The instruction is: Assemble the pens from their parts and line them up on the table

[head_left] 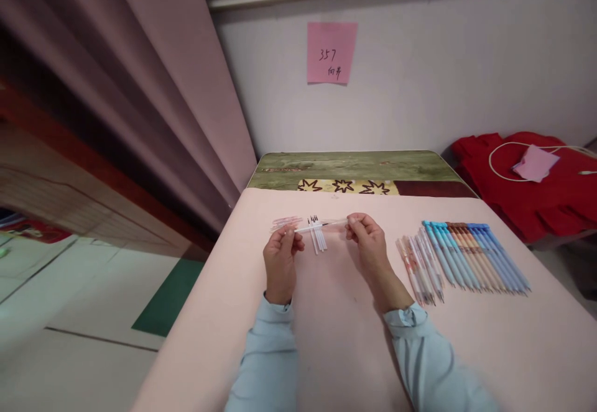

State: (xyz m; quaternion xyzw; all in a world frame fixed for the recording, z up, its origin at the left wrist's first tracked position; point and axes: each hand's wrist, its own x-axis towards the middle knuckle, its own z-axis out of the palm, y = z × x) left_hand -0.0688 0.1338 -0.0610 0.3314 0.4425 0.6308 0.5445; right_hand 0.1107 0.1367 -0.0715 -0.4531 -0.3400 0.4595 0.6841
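My left hand (281, 256) pinches a thin white pen refill (305, 229) with a dark tip that points right. In the fingers of my right hand (370, 244) is a slim clear pen barrel (336, 222), held level. The refill's tip is close to the barrel's left end; whether they touch I cannot tell. Behind and below them, several white refills (319, 241) with black tips lie side by side on the table. Just beyond my left hand lies a small group of clear, pink-patterned pen parts (285, 220).
To the right lie a row of blue, brown and light-blue pens (476, 256) and several pale patterned pens (422, 266). The pink-covered table (345, 350) meets a wall with a pink note (332, 53). A red cloth (522, 194) with a white cable is at far right.
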